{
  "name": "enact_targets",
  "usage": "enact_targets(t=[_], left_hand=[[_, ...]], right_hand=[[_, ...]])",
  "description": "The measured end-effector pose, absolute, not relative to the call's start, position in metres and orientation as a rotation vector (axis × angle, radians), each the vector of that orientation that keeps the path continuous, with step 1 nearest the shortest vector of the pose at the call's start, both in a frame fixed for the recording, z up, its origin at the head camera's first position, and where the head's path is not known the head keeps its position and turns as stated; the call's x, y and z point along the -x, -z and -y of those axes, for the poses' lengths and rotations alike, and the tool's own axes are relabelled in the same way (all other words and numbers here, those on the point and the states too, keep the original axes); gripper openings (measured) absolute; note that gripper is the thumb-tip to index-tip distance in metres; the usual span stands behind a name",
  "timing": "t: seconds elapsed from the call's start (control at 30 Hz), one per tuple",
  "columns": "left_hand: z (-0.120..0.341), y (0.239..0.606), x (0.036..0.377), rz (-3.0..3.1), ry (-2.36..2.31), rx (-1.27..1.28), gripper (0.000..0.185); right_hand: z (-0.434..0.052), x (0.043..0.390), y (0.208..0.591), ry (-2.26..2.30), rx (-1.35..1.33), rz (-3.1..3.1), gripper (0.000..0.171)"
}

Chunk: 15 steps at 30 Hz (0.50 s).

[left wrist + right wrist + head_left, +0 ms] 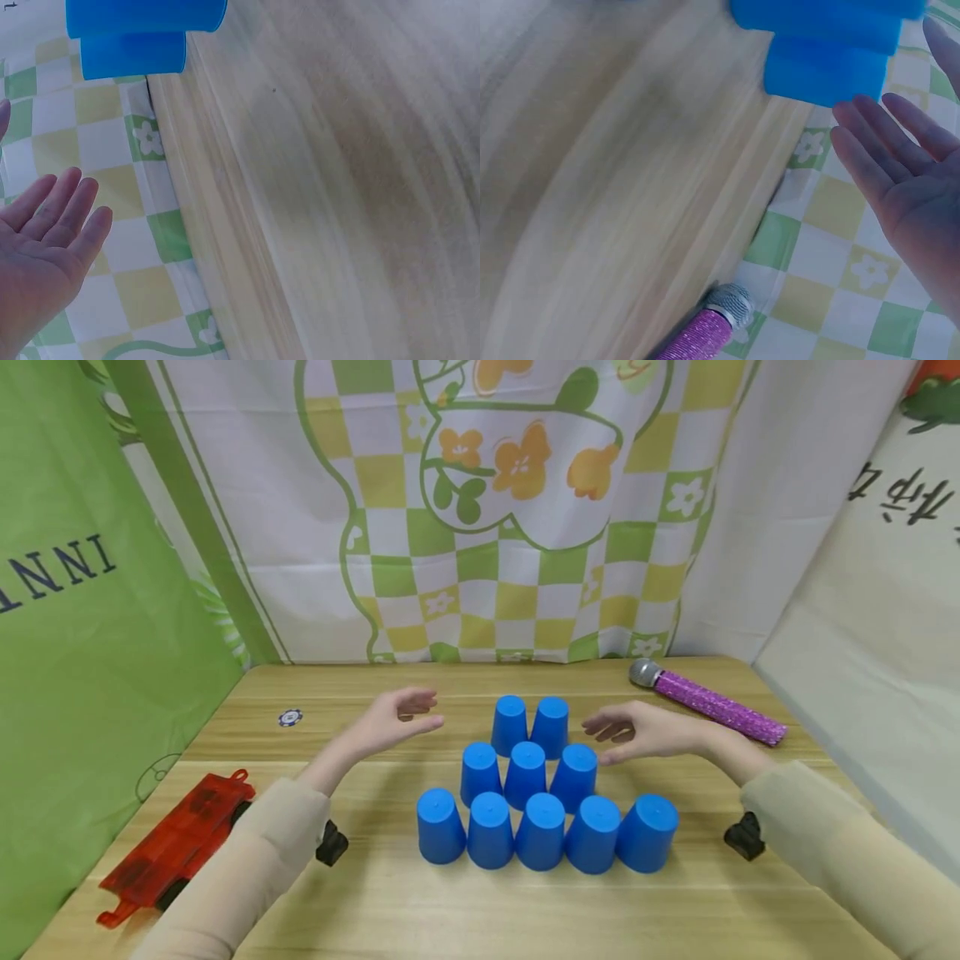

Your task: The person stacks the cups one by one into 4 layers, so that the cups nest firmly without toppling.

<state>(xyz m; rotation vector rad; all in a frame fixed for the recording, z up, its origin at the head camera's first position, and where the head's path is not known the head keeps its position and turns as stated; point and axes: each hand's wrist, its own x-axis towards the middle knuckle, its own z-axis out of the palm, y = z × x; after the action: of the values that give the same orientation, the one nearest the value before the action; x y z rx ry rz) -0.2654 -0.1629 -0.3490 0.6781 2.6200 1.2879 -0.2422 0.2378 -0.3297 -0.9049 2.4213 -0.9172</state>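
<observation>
Blue cups stand upside down in rows, one behind another: several in the front row (542, 832), three in the middle row (527, 777) and two at the back (552, 728). To the left of the back cups hovers my left hand (397, 717), fingers loosely extended, palm facing inward, holding nothing. My right hand (637, 731) is on the other side, its relaxed fingers close to the right back cup and its thumb by the right middle cup; contact cannot be told. Both wrist views show spread fingers and a bare palm, with blue cups (133, 56) (821, 71) at the top.
A red toy vehicle (180, 835) lies at the left, partly behind my left sleeve. Farther back is a poker chip (290, 717). A microphone with a glittery purple handle (712, 702) lies at the back right. Patterned curtain (495, 560) hangs behind the wooden table (420, 910).
</observation>
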Motion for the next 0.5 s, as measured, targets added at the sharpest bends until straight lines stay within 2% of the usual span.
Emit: enact_targets(t=[0.5], left_hand=[[0.148, 0.351, 0.252, -2.556, -1.338, -0.74, 0.05]], right_hand=[[-0.225, 0.24, 0.343, 0.938, 0.968, -2.391, 0.06]])
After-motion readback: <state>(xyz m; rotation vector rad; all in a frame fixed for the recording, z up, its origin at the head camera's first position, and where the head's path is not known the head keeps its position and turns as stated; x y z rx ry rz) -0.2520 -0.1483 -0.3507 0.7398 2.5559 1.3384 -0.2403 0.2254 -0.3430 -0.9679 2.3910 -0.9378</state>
